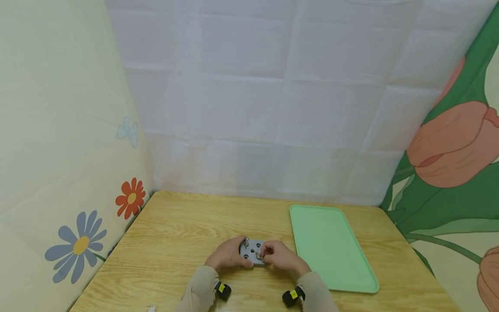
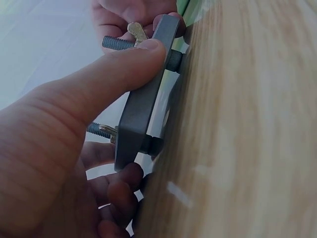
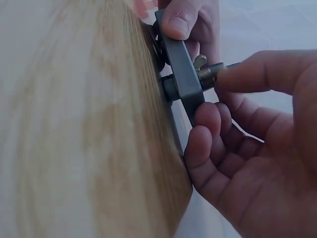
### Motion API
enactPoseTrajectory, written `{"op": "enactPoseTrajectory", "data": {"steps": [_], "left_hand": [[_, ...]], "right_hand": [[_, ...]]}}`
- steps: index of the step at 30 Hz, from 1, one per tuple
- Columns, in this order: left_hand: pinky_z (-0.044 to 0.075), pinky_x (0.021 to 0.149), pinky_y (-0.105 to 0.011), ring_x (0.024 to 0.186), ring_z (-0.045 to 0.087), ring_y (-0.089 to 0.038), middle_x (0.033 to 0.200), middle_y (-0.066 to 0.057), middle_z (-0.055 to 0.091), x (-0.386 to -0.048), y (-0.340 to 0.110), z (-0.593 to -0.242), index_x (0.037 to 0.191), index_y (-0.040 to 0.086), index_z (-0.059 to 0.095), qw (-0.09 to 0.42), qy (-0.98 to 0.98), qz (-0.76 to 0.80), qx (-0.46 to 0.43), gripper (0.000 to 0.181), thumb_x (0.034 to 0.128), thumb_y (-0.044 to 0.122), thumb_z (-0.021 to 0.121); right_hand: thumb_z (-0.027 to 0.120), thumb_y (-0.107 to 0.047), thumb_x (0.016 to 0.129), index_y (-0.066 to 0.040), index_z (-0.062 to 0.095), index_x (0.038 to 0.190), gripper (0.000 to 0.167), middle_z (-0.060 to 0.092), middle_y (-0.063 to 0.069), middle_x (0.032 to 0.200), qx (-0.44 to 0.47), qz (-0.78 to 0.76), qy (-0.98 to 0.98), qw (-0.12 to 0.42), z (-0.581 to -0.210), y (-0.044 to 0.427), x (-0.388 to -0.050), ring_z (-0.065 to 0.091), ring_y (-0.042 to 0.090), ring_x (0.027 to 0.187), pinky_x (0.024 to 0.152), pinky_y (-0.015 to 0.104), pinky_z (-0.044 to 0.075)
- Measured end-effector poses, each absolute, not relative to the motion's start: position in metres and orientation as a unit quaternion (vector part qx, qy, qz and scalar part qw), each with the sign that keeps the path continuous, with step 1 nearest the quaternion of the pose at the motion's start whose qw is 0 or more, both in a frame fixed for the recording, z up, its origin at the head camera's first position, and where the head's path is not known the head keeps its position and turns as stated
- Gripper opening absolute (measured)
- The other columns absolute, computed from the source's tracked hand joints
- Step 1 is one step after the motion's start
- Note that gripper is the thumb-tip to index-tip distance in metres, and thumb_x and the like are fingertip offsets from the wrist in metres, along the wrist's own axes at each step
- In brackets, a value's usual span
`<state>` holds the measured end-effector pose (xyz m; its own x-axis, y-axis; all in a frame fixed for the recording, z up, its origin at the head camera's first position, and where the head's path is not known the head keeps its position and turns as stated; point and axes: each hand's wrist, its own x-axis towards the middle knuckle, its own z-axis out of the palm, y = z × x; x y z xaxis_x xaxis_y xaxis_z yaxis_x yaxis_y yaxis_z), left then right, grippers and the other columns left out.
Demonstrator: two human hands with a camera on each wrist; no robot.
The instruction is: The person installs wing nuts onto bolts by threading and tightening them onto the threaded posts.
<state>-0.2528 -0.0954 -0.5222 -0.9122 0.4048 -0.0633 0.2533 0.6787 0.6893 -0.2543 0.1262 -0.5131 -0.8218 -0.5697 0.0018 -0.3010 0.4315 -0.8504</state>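
Note:
A flat grey metal plate (image 1: pixel 251 245) with several holes is held just above the wooden table. My left hand (image 1: pixel 229 254) grips its left side, the thumb (image 2: pixel 119 69) on the near edge and the fingers around the far edge. Socket-head bolts pass through the plate, heads down, threaded ends (image 2: pixel 118 43) up. On the right-hand bolt sits a brass-coloured wing nut (image 3: pixel 200 62), which my right hand (image 1: pixel 282 256) pinches between thumb and finger. Other fingers of that hand touch the plate's edge. Another wing nut (image 2: pixel 110 132) is on the left-hand bolt.
A light green tray (image 1: pixel 331 247) lies on the table (image 1: pixel 187 225) to the right of my hands. A small whitish object (image 1: pixel 151 308) shows at the bottom edge of the head view. Cloth hangings (image 1: pixel 241 108) stand behind and at both sides.

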Motion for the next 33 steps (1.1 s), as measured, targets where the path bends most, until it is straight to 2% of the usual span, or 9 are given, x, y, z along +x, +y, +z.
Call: {"op": "enactPoseTrajectory", "data": {"steps": [2, 6, 14, 23, 30, 33], "left_hand": [[0.042, 0.078, -0.038, 0.088, 0.051, -0.014, 0.112, -0.001, 0.058, -0.2528, -0.0956, -0.5225, 0.136, 0.005, 0.046, 0.106, 0.910, 0.358, 0.181, 0.088, 0.0662, 0.044, 0.084], [0.042, 0.078, -0.038, 0.089, 0.051, -0.015, 0.114, -0.002, 0.058, -0.2528, -0.0959, -0.5226, 0.136, 0.005, 0.046, 0.108, 0.909, 0.360, 0.181, 0.088, 0.0665, 0.045, 0.083], [0.043, 0.078, -0.038, 0.090, 0.052, -0.015, 0.115, -0.003, 0.058, -0.2528, -0.0963, -0.5234, 0.136, 0.006, 0.046, 0.106, 0.908, 0.359, 0.187, 0.088, 0.0671, 0.046, 0.083], [0.042, 0.075, -0.037, 0.086, 0.051, -0.014, 0.110, -0.001, 0.058, -0.2532, -0.0959, -0.5239, 0.137, 0.006, 0.046, 0.106, 0.905, 0.368, 0.182, 0.089, 0.0663, 0.045, 0.083], [0.042, 0.074, -0.037, 0.084, 0.051, -0.015, 0.108, 0.000, 0.058, -0.2535, -0.0961, -0.5240, 0.136, 0.007, 0.047, 0.104, 0.905, 0.370, 0.184, 0.088, 0.0656, 0.045, 0.084], [0.042, 0.074, -0.036, 0.084, 0.051, -0.014, 0.108, 0.000, 0.058, -0.2538, -0.0960, -0.5255, 0.137, 0.008, 0.046, 0.107, 0.906, 0.368, 0.181, 0.089, 0.0655, 0.047, 0.083]], "right_hand": [[0.064, -0.002, 0.082, -0.005, 0.061, 0.080, 0.005, 0.057, -0.001, 0.074, -0.262, -0.469, 0.831, 0.143, -0.5132, 0.1260, -0.2538, 0.050, 0.010, 0.066, 0.059, 0.024, 0.042], [0.070, -0.010, 0.083, -0.006, 0.059, 0.082, 0.011, 0.056, -0.002, 0.072, -0.266, -0.463, 0.834, 0.135, -0.5141, 0.1254, -0.2538, 0.050, 0.009, 0.063, 0.055, 0.024, 0.042], [0.072, -0.017, 0.084, -0.009, 0.057, 0.096, 0.022, 0.053, 0.000, 0.076, -0.261, -0.456, 0.841, 0.131, -0.5137, 0.1250, -0.2537, 0.047, 0.011, 0.061, 0.051, 0.023, 0.040], [0.072, -0.018, 0.084, -0.011, 0.059, 0.079, 0.015, 0.057, -0.005, 0.072, -0.255, -0.445, 0.848, 0.133, -0.5138, 0.1243, -0.2542, 0.049, 0.009, 0.062, 0.053, 0.023, 0.041], [0.072, -0.020, 0.084, -0.010, 0.060, 0.077, 0.017, 0.057, -0.005, 0.073, -0.255, -0.455, 0.842, 0.134, -0.5149, 0.1244, -0.2543, 0.049, 0.009, 0.063, 0.054, 0.023, 0.041], [0.070, -0.013, 0.084, -0.008, 0.061, 0.078, 0.012, 0.057, -0.002, 0.074, -0.252, -0.467, 0.836, 0.141, -0.5128, 0.1242, -0.2525, 0.050, 0.011, 0.066, 0.056, 0.024, 0.041]]}}
